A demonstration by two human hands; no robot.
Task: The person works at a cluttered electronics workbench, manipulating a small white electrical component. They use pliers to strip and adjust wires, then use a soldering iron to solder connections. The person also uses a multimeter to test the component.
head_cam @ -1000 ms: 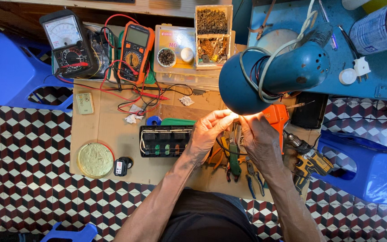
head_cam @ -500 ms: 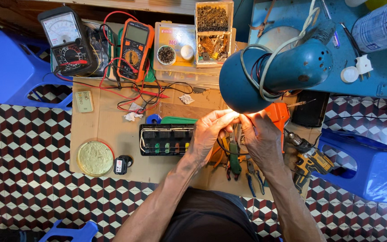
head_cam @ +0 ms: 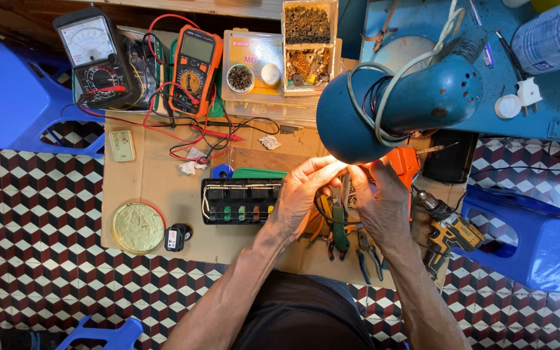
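My left hand [head_cam: 303, 194] and my right hand [head_cam: 380, 201] meet fingertip to fingertip under the blue desk lamp [head_cam: 396, 104], pinching something small that the bright light and my fingers hide. A thin dark wire loops below my left hand. Just left of it lies a black circuit board [head_cam: 238, 201] with relays and coloured parts. Beneath my hands lie green-handled pliers [head_cam: 339, 230] and other hand tools.
An analog meter [head_cam: 95, 58] and an orange digital multimeter [head_cam: 192, 71] with red and black leads sit at the back. Parts boxes [head_cam: 306, 39], a round yellow tin [head_cam: 137, 227], a yellow drill [head_cam: 452, 233], blue stools [head_cam: 8, 97] and a blue table [head_cam: 552, 97] surround the cardboard mat.
My hands stay together under the lamp; only the fingers shift slightly. Nothing else has moved.
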